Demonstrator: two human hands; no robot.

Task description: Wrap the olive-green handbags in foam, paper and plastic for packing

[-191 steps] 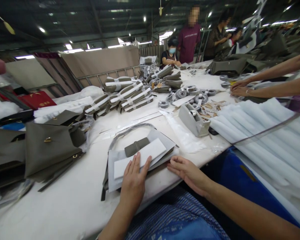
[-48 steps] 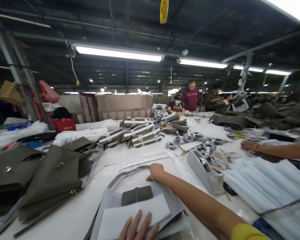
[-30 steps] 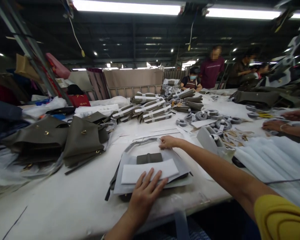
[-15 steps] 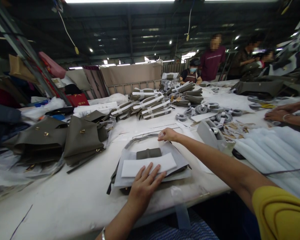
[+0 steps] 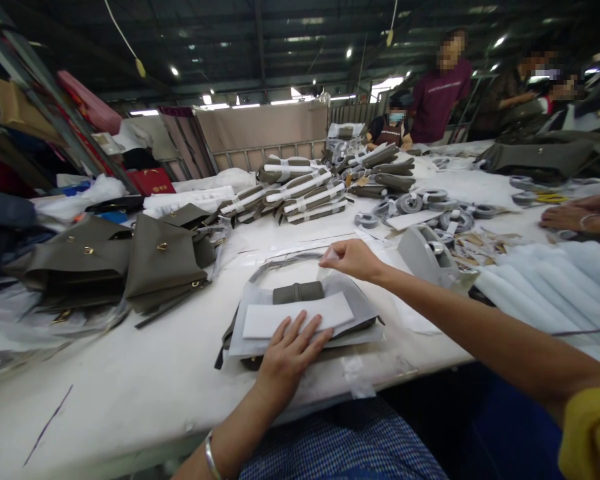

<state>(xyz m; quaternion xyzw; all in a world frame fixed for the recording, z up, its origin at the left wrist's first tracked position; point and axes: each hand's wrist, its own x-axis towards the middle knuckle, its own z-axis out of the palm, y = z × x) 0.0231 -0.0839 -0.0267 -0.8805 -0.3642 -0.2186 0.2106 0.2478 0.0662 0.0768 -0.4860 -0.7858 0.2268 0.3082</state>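
Observation:
A grey-green handbag (image 5: 375, 325) lies flat in front of me, covered by thin white wrapping sheets (image 5: 237, 337). Its wrapped handle (image 5: 273, 267) arches away on the far side. On top rests a strip of white foam (image 5: 265, 320), beside a rolled grey-green leather part (image 5: 299, 292). My left hand (image 5: 293, 353) lies flat with fingers spread, pressing on the foam and the sheet. Just above the right end of the handle, my right hand (image 5: 355, 259) pinches a small piece of clear tape (image 5: 331, 255).
To the right stand a grey tape dispenser (image 5: 425, 253) and pale foam sheets (image 5: 550, 287). Open bags (image 5: 165, 263) sit at left. Behind are stacked wrapped bag pieces (image 5: 305, 193) and coiled straps (image 5: 410, 203). A co-worker's hands (image 5: 570, 217) rest at far right.
My right hand has shifted slightly to the right and up from the handle with the tape. My left hand stays on the foam. The view has tilted a little.

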